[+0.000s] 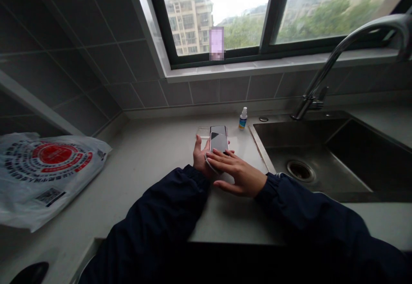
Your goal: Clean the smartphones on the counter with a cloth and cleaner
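A smartphone (219, 140) with a dark, glossy face lies in my left hand (200, 157), whose thumb and fingers hold its sides. My right hand (236, 170) rests across the phone's near end, fingers stretched out flat and thumb apart. Beneath those fingers shows the pale curved edge of a thin grey piece (213, 164), possibly a cloth; most of it is hidden. Behind the phone, a flat clear piece (203, 131) lies on the counter. Beyond my right hand stands a small white bottle (243, 119) with a blue and yellow label, upright and capped.
The pale counter (154, 155) runs below a window. On the right is a steel sink (331, 164) with a tall curved faucet (325, 67). A printed plastic bag (48, 172) lies at the left. A pinkish pixelated patch (216, 43) covers part of the window frame.
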A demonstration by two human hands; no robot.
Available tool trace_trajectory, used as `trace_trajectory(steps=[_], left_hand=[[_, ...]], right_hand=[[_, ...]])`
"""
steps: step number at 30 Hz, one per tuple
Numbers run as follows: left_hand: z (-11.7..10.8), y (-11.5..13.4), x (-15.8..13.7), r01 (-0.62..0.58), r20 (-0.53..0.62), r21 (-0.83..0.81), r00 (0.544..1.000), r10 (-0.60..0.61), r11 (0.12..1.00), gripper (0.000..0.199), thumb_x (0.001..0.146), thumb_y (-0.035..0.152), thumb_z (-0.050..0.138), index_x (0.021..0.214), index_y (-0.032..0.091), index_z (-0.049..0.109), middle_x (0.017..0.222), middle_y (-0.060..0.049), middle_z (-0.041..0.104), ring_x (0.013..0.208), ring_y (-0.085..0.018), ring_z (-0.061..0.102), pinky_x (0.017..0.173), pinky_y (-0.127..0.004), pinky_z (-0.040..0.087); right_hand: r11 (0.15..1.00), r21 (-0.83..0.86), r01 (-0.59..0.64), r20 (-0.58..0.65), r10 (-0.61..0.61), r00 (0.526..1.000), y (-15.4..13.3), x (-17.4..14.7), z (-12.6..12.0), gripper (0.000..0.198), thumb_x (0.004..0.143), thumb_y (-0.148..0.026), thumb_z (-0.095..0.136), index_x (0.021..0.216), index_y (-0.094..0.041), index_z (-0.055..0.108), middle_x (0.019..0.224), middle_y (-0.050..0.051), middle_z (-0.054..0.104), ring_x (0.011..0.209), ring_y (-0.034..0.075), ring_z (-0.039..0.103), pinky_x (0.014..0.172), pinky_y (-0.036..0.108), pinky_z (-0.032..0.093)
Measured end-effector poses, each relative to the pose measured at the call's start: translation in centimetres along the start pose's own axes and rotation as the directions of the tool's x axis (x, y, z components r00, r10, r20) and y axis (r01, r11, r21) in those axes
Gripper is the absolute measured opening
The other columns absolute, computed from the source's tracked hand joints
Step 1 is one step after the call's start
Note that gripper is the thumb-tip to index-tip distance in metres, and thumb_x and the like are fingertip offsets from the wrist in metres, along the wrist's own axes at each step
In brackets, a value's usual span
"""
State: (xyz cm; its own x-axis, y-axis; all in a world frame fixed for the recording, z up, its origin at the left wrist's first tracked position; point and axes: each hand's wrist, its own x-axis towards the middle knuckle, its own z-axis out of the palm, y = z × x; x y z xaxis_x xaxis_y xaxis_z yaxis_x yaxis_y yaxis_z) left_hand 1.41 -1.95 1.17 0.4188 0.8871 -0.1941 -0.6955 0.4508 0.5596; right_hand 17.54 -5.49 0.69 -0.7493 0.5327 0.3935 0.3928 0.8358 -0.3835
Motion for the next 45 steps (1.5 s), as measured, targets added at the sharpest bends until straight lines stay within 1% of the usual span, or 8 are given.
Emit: trace_trajectory(steps=[8, 15, 20, 23, 28, 34, 39, 45], left_hand=[[-0.6, -0.1, 0.2, 0.016, 0.030, 0.030, 0.999, -0.017, 0.999, 0.094, 0.087, 0.084, 0.025, 0.150, 0.017, 0.045, 0.112, -0.020, 0.069, 0.090, -0.036, 0.071, 0.090, -0.058, 0.051], [-0.4, 0.1, 0.0, 0.036, -0.010, 0.018, 0.999, -0.036, 0.999, 0.095, 0.086, 0.085, 0.027, 0.149, 0.015, 0.045, 0.107, -0.020, 0.070, 0.090, -0.036, 0.071, 0.088, -0.057, 0.052], [-0.3, 0.2, 0.0, 0.021, 0.005, 0.032, 1.000, -0.021, 0.999, 0.093, 0.088, 0.083, 0.025, 0.149, 0.015, 0.044, 0.110, -0.020, 0.070, 0.089, -0.034, 0.072, 0.085, -0.054, 0.055], [-0.6, 0.3, 0.1, 0.009, 0.006, 0.045, 1.000, -0.010, 0.999, 0.091, 0.090, 0.081, 0.025, 0.148, 0.014, 0.045, 0.114, -0.021, 0.070, 0.089, -0.034, 0.072, 0.085, -0.053, 0.055], [-0.8, 0.2, 0.3, -0.004, 0.033, 0.018, 0.999, 0.003, 1.000, 0.090, 0.092, 0.077, 0.026, 0.148, 0.009, 0.047, 0.116, -0.022, 0.071, 0.094, -0.034, 0.072, 0.093, -0.052, 0.053], [-0.7, -0.1, 0.4, -0.018, 0.055, -0.023, 0.998, 0.019, 1.000, 0.087, 0.094, 0.073, 0.029, 0.153, 0.011, 0.041, 0.123, -0.023, 0.069, 0.109, -0.035, 0.070, 0.103, -0.054, 0.049], [-0.6, -0.2, 0.5, 0.019, 0.026, -0.062, 1.000, -0.018, 0.998, 0.080, 0.096, 0.070, 0.029, 0.151, 0.014, 0.043, 0.123, -0.019, 0.069, 0.116, -0.034, 0.068, 0.107, -0.052, 0.047], [0.1, -0.4, 0.3, 0.093, 0.045, -0.064, 0.995, -0.090, 0.994, 0.067, 0.100, 0.055, 0.029, 0.145, 0.010, 0.051, 0.119, -0.017, 0.071, 0.119, -0.034, 0.066, 0.111, -0.050, 0.045]], right_hand=[[0.999, 0.022, 0.024, -0.018, -0.024, 1.000, 0.1, -0.1, 0.1, 0.066, 0.096, -0.037, 0.062, 0.156, -0.023, 0.039, 0.160, 0.014, 0.042, 0.152, 0.031, 0.032, 0.120, 0.066, 0.027], [0.999, 0.031, 0.042, -0.034, -0.041, 0.999, -0.1, 0.0, 0.1, 0.063, 0.094, -0.036, 0.063, 0.153, -0.024, 0.043, 0.158, 0.012, 0.046, 0.152, 0.030, 0.034, 0.120, 0.065, 0.029], [0.998, -0.005, 0.068, -0.087, -0.068, 0.994, -0.2, -0.1, 0.6, 0.065, 0.094, -0.037, 0.063, 0.153, -0.020, 0.043, 0.157, 0.015, 0.047, 0.151, 0.029, 0.036, 0.121, 0.060, 0.031], [0.997, -0.019, 0.074, -0.060, -0.076, 0.995, 0.0, -0.1, 0.7, 0.065, 0.095, -0.036, 0.062, 0.154, -0.022, 0.042, 0.157, 0.014, 0.048, 0.150, 0.028, 0.038, 0.121, 0.059, 0.032], [0.999, -0.048, 0.025, -0.005, -0.025, 1.000, 0.3, 0.1, 0.6, 0.063, 0.096, -0.034, 0.062, 0.155, -0.025, 0.041, 0.157, 0.012, 0.048, 0.150, 0.030, 0.038, 0.120, 0.068, 0.024], [0.993, -0.113, -0.026, -0.021, 0.024, 0.999, 0.7, 0.2, 0.6, 0.061, 0.098, -0.038, 0.060, 0.155, -0.026, 0.041, 0.159, 0.010, 0.045, 0.150, 0.031, 0.037, 0.124, 0.068, 0.010], [0.982, -0.162, -0.099, -0.032, 0.095, 0.995, 1.2, 0.2, 0.5, 0.064, 0.100, -0.036, 0.056, 0.159, -0.028, 0.033, 0.162, 0.010, 0.038, 0.153, 0.031, 0.031, 0.123, 0.068, 0.013], [0.957, -0.200, -0.211, -0.081, 0.198, 0.977, 1.9, 0.1, 0.2, 0.065, 0.102, -0.039, 0.052, 0.161, -0.029, 0.028, 0.166, 0.011, 0.031, 0.154, 0.033, 0.028, 0.119, 0.070, 0.023]])
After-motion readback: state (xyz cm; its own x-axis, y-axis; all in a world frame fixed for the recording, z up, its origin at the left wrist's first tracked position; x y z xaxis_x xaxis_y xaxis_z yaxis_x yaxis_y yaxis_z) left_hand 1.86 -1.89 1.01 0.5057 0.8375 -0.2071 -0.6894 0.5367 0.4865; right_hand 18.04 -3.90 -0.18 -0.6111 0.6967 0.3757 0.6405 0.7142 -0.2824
